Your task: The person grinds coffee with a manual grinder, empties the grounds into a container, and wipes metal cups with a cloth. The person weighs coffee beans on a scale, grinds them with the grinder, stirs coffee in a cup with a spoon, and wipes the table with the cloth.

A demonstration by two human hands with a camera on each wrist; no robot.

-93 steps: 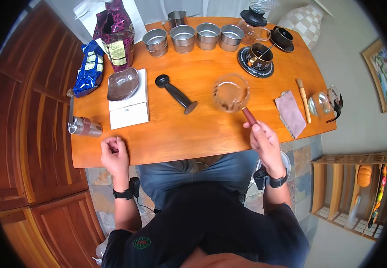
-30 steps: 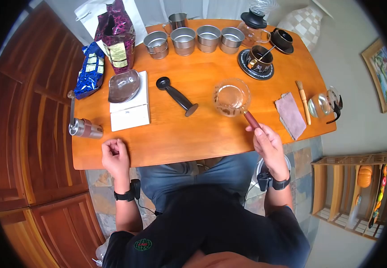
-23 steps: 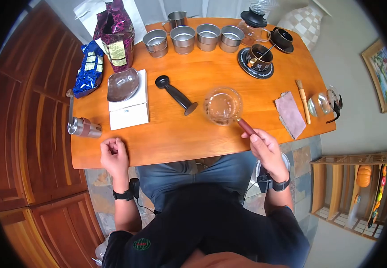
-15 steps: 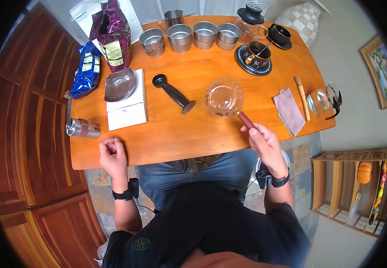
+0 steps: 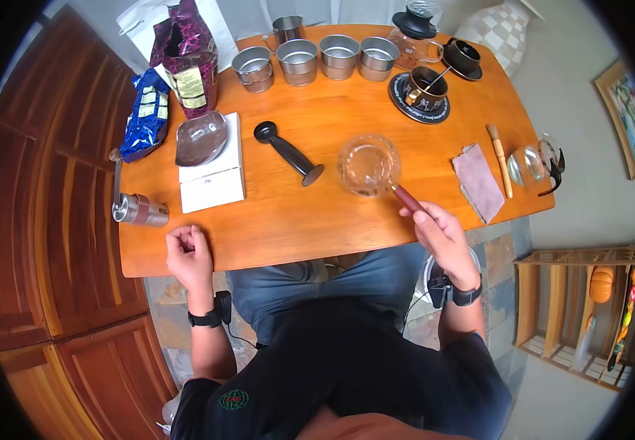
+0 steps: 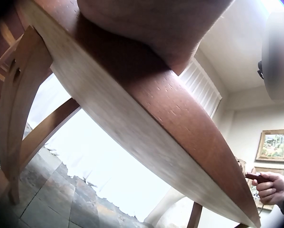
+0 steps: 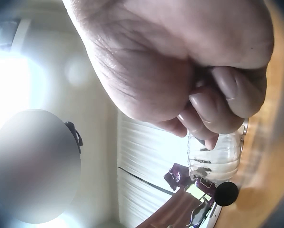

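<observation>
My right hand grips the reddish-brown handle of a small clear glass pot, held over the middle right of the table. In the right wrist view, curled fingers hide most of the handle, and dark marks show on the pot's glass wall. My left hand rests at the table's front edge with loosely curled fingers and holds nothing. Nearest to it stand a steel hand grinder and a white scale bearing a brown dish. A black scoop lies left of the pot.
Several steel cups line the back, left of a glass server. Dark cups on saucers stand back right. A pink cloth, a brush and a glass jug sit right. Coffee bags stand back left.
My right hand has shifted the glass pot in small moves, left and toward me, then slightly away again, always in its grip. My left hand stays at the table edge.
</observation>
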